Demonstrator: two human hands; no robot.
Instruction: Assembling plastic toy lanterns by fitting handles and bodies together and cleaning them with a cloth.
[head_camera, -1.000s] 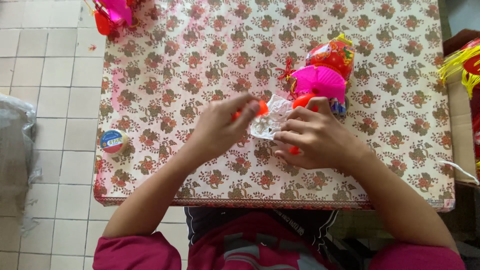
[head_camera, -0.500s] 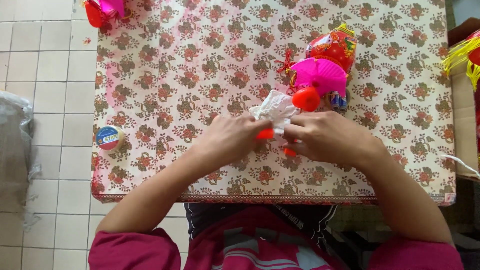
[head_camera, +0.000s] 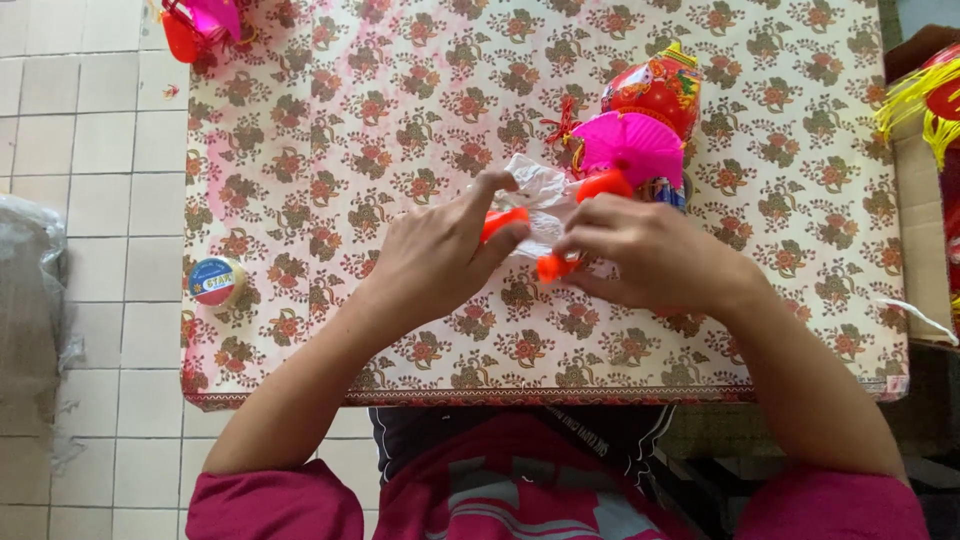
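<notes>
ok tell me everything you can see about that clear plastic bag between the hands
The clear plastic bag is small, thin and crinkled, whitish where it bunches. It lies on the floral tablecloth, pinched between the left hand and right hand. Orange plastic pieces touch it, and the pink fan-shaped piece sits just behind.

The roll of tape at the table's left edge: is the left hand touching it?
Apart. The head view shows flowered cloth between the roll of tape and the left hand.
</notes>
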